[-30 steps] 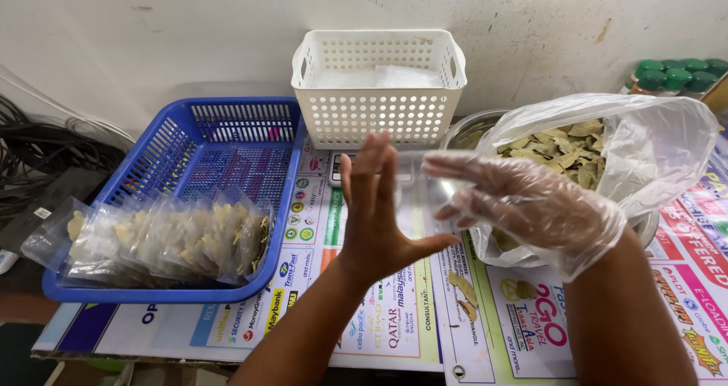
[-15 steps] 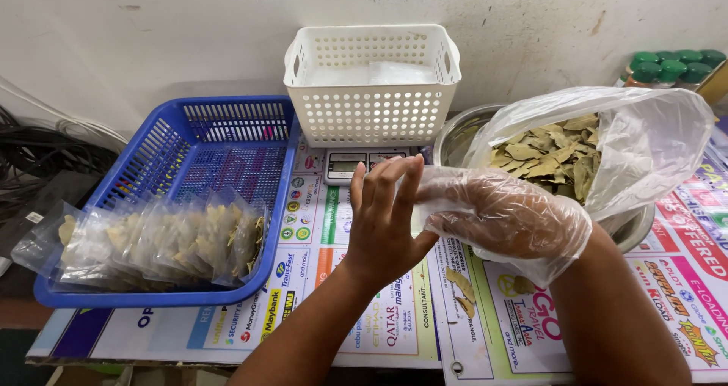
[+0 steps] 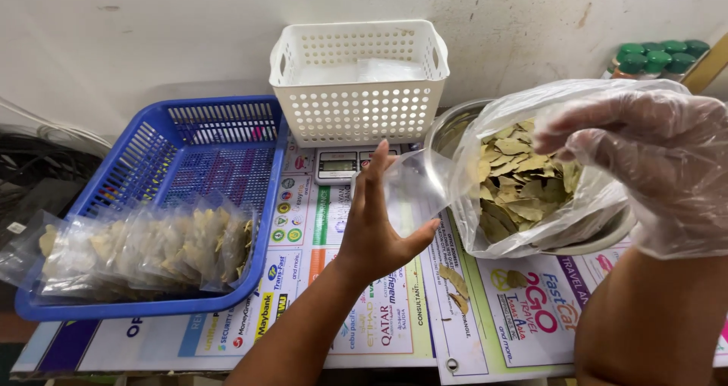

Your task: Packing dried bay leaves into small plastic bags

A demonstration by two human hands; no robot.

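Left hand: bare, bench centre; grip pinching a small clear pouch between thumb and upright fingers, long axis 6-to-12 o'clock, mouth direction cannot be told

Right hand: clear glove, at 3 o'clock; grip loosely spread, fingertips pointing to 9 o'clock over the large leaf bag

Large leaf bag: clear plastic, dried leaves inside, lying in a metal bowl, just beside the pouch

Stray leaves: at 6 o'clock on the paper-covered bench

Blue basket: 9 o'clock, filled pouches at its near edge, far half open

Scale: 12 o'clock, partly hidden

White basket: beyond, against the wall
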